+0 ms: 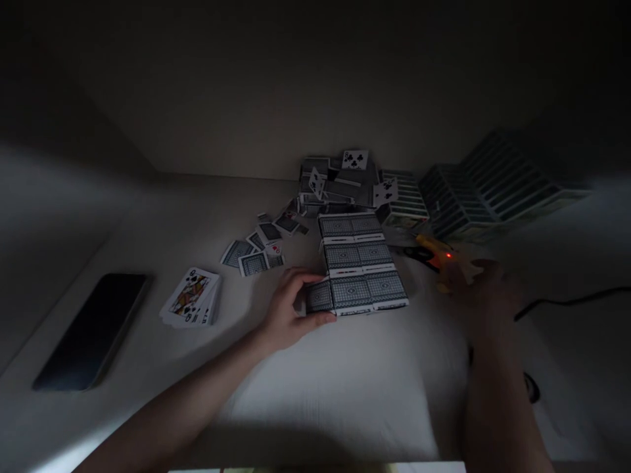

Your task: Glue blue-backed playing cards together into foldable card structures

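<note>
- Card block (pixel 365 286) just right of the frame's center, its left end pinched by the left hand (pixel 286 312).
- Right hand (pixel 486 289), at right, blurred beside a yellow glue gun (pixel 436 253); I cannot tell whether its fingers grip it.
- Phone (pixel 93 332) at lower left, near a fanned card pile (pixel 192 299).

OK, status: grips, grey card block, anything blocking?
Left grip on small grey card box, against block. Right grip blurred at yellow glue gun, hold unclear. Loose printed cards left, clear of block.
</note>
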`<state>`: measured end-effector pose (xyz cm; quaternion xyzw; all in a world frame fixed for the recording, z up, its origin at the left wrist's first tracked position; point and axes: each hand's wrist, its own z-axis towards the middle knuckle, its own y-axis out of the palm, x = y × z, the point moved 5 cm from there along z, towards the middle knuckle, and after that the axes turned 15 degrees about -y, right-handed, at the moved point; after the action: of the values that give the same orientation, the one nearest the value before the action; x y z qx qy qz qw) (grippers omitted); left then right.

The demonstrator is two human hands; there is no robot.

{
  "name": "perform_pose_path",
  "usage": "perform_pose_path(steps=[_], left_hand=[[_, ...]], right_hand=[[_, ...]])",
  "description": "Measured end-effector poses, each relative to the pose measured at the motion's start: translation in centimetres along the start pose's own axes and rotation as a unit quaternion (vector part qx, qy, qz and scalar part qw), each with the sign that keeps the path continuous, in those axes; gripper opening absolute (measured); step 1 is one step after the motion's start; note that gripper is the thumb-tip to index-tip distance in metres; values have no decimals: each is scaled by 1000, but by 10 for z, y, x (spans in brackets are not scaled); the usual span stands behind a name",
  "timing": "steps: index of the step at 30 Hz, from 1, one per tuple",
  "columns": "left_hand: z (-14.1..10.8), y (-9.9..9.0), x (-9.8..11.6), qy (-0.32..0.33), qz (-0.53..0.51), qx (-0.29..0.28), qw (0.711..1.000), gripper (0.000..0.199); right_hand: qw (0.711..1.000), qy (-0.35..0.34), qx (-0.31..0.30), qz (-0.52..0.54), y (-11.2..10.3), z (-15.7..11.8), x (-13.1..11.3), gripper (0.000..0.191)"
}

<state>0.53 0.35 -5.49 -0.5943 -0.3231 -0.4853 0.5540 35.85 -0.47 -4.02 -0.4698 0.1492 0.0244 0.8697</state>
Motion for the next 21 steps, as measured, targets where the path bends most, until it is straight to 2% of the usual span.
perform_pose_path(steps=[2, 3, 5, 7, 9, 11, 14, 21], left_hand=[[0, 0, 0, -3, 3, -1, 1000, 52], [0, 0, -1, -4, 6, -1, 1000, 51], [0, 0, -1, -3, 9, 2, 1000, 51], [0, -2, 0, -2, 9, 3, 1000, 51], [0, -3, 1, -1, 9, -5, 1000, 51], [1, -5, 2, -3, 15, -16, 1000, 51], [2, -8, 5, -1, 36, -19, 999, 52], [-1, -9, 7, 6, 89, -20, 996, 55]], right_hand=[[998, -48, 45, -12, -7, -3, -35, 36], [992, -110, 54, 13, -9, -6, -58, 31], [961, -247, 90, 84, -15, -17, -107, 18], [916, -367, 29, 160, -13, -32, -149, 24], [884, -424, -11, 198, -11, -44, -173, 37], [872, -452, -34, 185, -8, -52, -183, 42], [874, -456, -48, 163, -4, -53, -183, 43], [875, -451, -38, 169, -2, -51, -180, 43]])
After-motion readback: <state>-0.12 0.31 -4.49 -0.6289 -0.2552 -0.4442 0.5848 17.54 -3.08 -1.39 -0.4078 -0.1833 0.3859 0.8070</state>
